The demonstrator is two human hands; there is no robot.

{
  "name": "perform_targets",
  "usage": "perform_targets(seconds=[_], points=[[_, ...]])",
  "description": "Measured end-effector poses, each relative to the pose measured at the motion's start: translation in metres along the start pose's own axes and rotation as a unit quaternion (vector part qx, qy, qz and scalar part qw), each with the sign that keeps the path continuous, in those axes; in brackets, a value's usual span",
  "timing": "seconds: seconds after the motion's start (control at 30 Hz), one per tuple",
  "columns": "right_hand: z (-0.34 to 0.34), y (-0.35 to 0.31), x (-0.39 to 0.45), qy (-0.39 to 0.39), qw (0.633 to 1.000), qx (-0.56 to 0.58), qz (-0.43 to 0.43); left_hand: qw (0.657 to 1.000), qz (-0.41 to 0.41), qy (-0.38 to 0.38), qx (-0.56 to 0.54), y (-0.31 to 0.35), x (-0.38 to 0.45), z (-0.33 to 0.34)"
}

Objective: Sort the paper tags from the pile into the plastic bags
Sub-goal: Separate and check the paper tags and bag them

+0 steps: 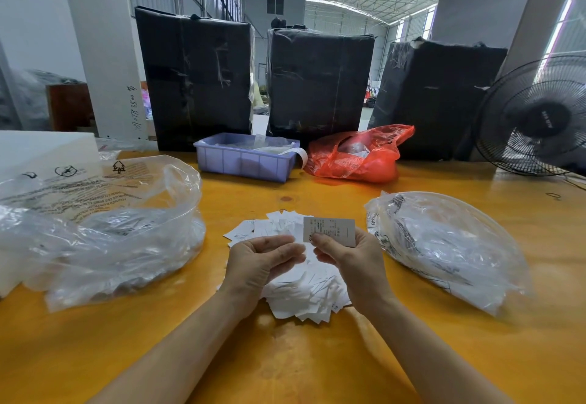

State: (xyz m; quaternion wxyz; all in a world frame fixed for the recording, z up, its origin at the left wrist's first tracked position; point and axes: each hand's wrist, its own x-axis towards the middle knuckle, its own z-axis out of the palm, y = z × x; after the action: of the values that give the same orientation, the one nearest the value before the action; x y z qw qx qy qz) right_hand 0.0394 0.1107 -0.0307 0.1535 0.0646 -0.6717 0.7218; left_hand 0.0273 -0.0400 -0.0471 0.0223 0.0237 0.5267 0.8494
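A pile of white paper tags (pixel 304 292) lies on the yellow table (pixel 285 359) in front of me. My right hand (pixel 352 264) pinches one printed tag (pixel 333 229) upright above the pile. My left hand (pixel 257 264) hovers just left of it, fingers loosely curled toward the tag, holding nothing that I can see. A large clear plastic bag (pixel 104 229) lies open to the left of the pile. A second clear plastic bag (pixel 444 245) lies to the right.
At the back of the table stand a purple plastic bin (pixel 244 162) and a red plastic bag (pixel 358 156). Three black wrapped bales (pixel 317 83) rise behind them. A black fan (pixel 539 118) stands at the far right. A white box (pixel 38 149) sits far left.
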Motion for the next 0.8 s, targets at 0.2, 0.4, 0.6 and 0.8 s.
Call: perform_targets(seconds=[0.2, 0.4, 0.6, 0.8], points=[[-0.0004, -0.0015, -0.0003, -0.014, 0.998, -0.036, -0.043, 0.999, -0.03, -0.024, -0.016, 0.0001, -0.0017, 0.0028], [-0.0008, 0.0006, -0.0001, -0.027, 0.995, -0.071, -0.07, 0.999, -0.035, -0.035, -0.009, 0.0014, -0.0033, 0.0037], [-0.0002, 0.0026, 0.0005, -0.031, 0.992, -0.091, -0.086, 0.999, -0.029, -0.039, -0.004, 0.0015, -0.0027, 0.0031], [-0.0008, 0.0035, -0.0004, -0.056, 0.988, -0.119, -0.081, 1.0, -0.011, -0.018, -0.007, -0.0007, 0.0006, -0.0005]])
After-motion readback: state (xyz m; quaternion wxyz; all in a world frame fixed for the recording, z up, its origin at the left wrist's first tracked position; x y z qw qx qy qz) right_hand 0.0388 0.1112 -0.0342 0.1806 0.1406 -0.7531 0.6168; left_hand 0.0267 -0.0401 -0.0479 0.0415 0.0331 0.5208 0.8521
